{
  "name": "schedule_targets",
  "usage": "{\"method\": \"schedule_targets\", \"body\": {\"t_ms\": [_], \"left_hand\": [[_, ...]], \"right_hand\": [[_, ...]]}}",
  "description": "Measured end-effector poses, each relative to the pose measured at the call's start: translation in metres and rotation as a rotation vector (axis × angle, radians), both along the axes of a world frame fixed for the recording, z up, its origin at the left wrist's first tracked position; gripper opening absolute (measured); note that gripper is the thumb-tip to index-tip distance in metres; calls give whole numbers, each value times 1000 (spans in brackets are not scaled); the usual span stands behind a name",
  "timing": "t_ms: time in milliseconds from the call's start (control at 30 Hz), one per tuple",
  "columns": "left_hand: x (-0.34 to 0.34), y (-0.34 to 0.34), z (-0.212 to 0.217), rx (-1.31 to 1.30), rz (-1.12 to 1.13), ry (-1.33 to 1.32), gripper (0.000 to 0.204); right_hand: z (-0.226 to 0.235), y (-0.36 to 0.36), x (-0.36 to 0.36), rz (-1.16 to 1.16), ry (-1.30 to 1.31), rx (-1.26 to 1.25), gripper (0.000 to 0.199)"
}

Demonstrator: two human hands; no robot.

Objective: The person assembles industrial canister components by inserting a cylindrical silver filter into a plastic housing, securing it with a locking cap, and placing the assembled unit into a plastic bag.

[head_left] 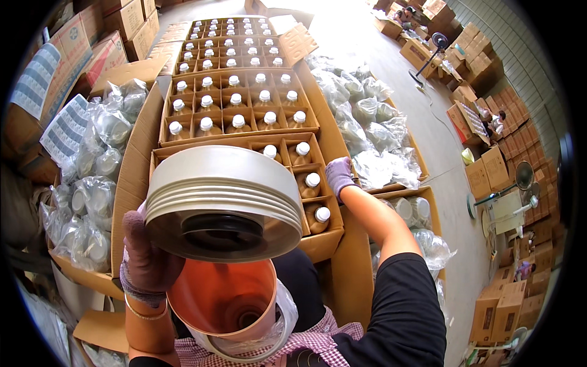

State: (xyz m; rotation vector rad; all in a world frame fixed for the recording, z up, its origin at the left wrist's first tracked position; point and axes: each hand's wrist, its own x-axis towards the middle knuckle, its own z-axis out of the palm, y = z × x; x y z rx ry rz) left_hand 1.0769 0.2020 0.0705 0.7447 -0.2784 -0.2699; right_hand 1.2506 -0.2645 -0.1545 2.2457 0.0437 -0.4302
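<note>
My left hand (150, 257), in a mauve knitted glove, grips a large pale grey round lid (223, 183) at its left side. The lid has ridged threads around its lower wall and a black disc inside, and its open underside faces me. Just below it, close to my body, is an orange-pink round container (223, 293) with a pale handle and clear plastic around it. My gloved right hand (340, 176) is closed at the right edge of a divided carton (333, 229) of bottles; anything in its fingers is hidden.
White-capped brown bottles (238, 119) fill several divided cartons ahead. Plastic-bagged pieces lie in a left carton (137, 177) and in right cartons (422, 165). Fans (439, 41), stacked cartons (498, 306) and other people stand across the concrete floor (422, 122).
</note>
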Motion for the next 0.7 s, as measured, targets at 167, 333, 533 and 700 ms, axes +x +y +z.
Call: {"method": "schedule_targets", "body": {"t_ms": [167, 333, 533, 700], "left_hand": [[3, 2, -7, -76, -47, -26, 80], [1, 6, -17, -135, -31, 28, 80], [5, -1, -7, -49, -87, -31, 83], [8, -5, -4, -104, -108, -13, 83]], "right_hand": [[-5, -10, -25, 103, -165, -15, 17], [9, -8, -71, -6, -174, 216, 32], [53, -26, -83, 122, -825, 680, 65], [34, -56, -72, -130, -877, 829, 48]]}}
